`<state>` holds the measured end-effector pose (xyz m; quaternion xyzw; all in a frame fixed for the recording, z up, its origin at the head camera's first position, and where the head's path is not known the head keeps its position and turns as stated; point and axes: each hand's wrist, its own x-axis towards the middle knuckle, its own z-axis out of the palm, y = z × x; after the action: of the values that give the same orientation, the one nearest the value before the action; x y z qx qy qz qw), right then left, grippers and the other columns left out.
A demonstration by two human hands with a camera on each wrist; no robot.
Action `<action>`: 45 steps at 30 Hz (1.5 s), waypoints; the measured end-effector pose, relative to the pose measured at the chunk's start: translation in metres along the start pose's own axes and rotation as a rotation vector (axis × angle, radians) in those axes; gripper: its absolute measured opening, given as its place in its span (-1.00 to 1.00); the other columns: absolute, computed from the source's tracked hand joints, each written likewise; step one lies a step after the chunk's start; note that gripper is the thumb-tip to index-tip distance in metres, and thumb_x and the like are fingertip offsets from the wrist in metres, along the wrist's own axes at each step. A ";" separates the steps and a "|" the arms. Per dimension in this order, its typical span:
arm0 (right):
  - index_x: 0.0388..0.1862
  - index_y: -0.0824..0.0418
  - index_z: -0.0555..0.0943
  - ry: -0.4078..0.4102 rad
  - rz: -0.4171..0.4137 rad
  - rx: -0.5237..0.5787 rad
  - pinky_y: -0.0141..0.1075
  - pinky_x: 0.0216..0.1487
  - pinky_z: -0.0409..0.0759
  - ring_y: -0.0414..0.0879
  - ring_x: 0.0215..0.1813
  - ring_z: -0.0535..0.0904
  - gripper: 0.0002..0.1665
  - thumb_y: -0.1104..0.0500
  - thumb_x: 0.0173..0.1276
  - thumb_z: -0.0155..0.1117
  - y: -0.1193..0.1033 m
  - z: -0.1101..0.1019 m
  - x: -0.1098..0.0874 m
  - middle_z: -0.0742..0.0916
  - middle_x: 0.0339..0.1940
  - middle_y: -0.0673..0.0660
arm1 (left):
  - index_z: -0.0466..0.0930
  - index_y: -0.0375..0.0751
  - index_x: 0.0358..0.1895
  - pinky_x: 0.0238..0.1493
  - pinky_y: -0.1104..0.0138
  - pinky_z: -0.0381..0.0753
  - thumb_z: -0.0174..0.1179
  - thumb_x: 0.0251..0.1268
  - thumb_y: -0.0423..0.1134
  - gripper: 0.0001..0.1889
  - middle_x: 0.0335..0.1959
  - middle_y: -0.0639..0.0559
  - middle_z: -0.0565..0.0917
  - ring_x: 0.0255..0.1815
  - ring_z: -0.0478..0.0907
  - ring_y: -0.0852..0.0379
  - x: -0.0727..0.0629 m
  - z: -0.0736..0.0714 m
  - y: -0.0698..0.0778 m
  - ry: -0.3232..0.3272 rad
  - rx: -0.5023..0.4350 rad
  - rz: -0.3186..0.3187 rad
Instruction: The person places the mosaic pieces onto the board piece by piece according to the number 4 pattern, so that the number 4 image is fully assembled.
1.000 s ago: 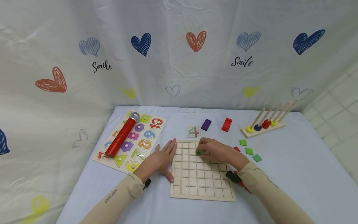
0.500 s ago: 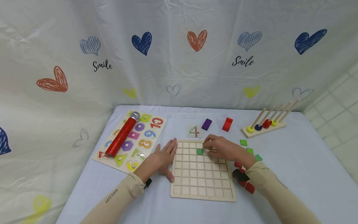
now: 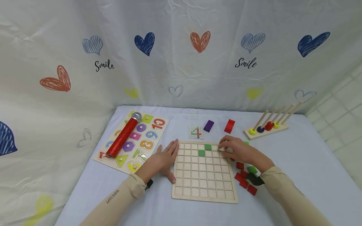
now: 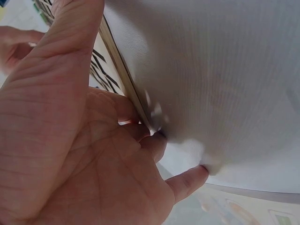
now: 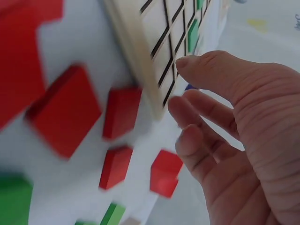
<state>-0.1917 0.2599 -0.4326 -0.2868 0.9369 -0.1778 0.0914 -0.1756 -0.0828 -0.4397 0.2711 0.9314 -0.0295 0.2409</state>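
My left hand lies with straight fingers along the left edge of the wooden grid board; in the left wrist view its fingertips are right at the board's side. Two green square tiles sit in cells near the top of the board, one green tile in the top row and another green tile a row lower and to the left. Over the board's upper right corner hovers my right hand, its fingers loosely bent. Nothing shows between its thumb and fingers in the right wrist view.
Several red tiles and a few green tiles lie right of the board. Behind it are a grid pattern card, a purple block and a red stack. A peg stand is back right; a microphone lies on a number puzzle.
A green tile was set into the second row, then another into the top row. My right hand has let go and moved right to the board's corner. The left hand has stayed put.
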 end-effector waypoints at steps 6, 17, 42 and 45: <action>-0.04 0.17 0.83 0.087 0.035 -0.161 -0.06 0.05 0.81 0.08 0.10 0.63 -0.75 0.32 0.32 0.56 0.015 -0.005 -0.014 0.77 0.05 0.16 | -0.26 -0.25 0.78 0.78 -0.24 -0.06 0.59 -0.12 0.43 0.57 0.84 -0.14 -0.32 0.87 -0.32 -0.03 0.001 0.000 -0.001 -0.008 -0.001 0.001; 0.03 0.21 0.81 0.036 0.318 -0.219 0.11 0.03 0.80 0.18 0.07 0.67 -0.66 0.26 0.27 0.60 0.043 -0.012 -0.037 0.76 0.01 0.25 | -0.30 -0.25 0.78 0.75 -0.32 -0.06 0.63 -0.19 0.45 0.63 0.84 -0.14 -0.36 0.87 -0.35 -0.07 0.020 0.017 -0.007 0.001 -0.024 0.033; 0.06 0.22 0.77 0.079 0.239 -0.220 0.10 0.02 0.80 0.14 0.01 0.64 -0.56 0.21 0.20 0.67 0.058 -0.016 -0.046 0.72 -0.03 0.25 | -0.26 -0.24 0.78 0.79 -0.22 -0.06 0.59 -0.12 0.43 0.57 0.84 -0.12 -0.32 0.87 -0.31 -0.02 -0.002 -0.003 0.002 -0.023 0.001 -0.011; 0.05 0.20 0.77 0.089 0.231 -0.230 0.09 0.00 0.81 0.14 0.02 0.65 -0.57 0.20 0.20 0.68 0.056 -0.017 -0.046 0.72 -0.02 0.25 | -0.24 -0.24 0.78 0.78 -0.23 -0.05 0.59 -0.12 0.44 0.56 0.84 -0.12 -0.31 0.87 -0.30 -0.02 -0.002 -0.002 0.001 -0.018 0.005 -0.008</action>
<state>-0.1875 0.3340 -0.4355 -0.1774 0.9809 -0.0703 0.0364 -0.1747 -0.0819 -0.4367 0.2678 0.9302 -0.0354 0.2487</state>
